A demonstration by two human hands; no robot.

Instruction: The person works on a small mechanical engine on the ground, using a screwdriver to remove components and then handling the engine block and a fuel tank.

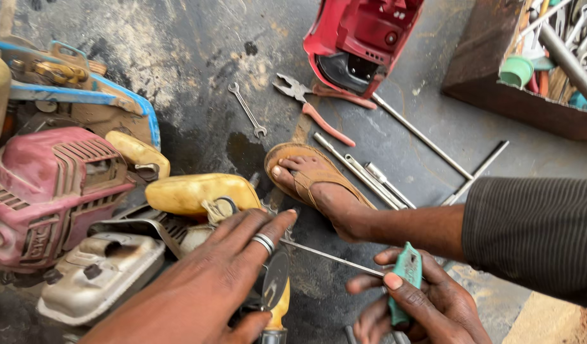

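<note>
1. Low at the right of the view, a green-handled tool was gripped by the right hand, its fingers clamped around the handle, thumb laid along it.
2. Just left of it, a yellow-handled tool was held upright beneath the left hand; the thumb and palm were closed on it, while the other fingers, one with a ring, were spread forward and apart.
3. A thin metal rod was seen running across the floor between the two hands.
4. Under the left fingertips, a yellow fuel tank of a small engine was touched or nearly touched; which could not be told.
5. Beside it, a grey muffler and a faded red engine cover were set on the stained concrete floor.
6. Further out, a sandalled foot was planted among long metal rods.
7. Beyond it, red-handled pliers, a small spanner and a red engine housing were laid.
8. At the top right, a box of tools was placed.
</note>
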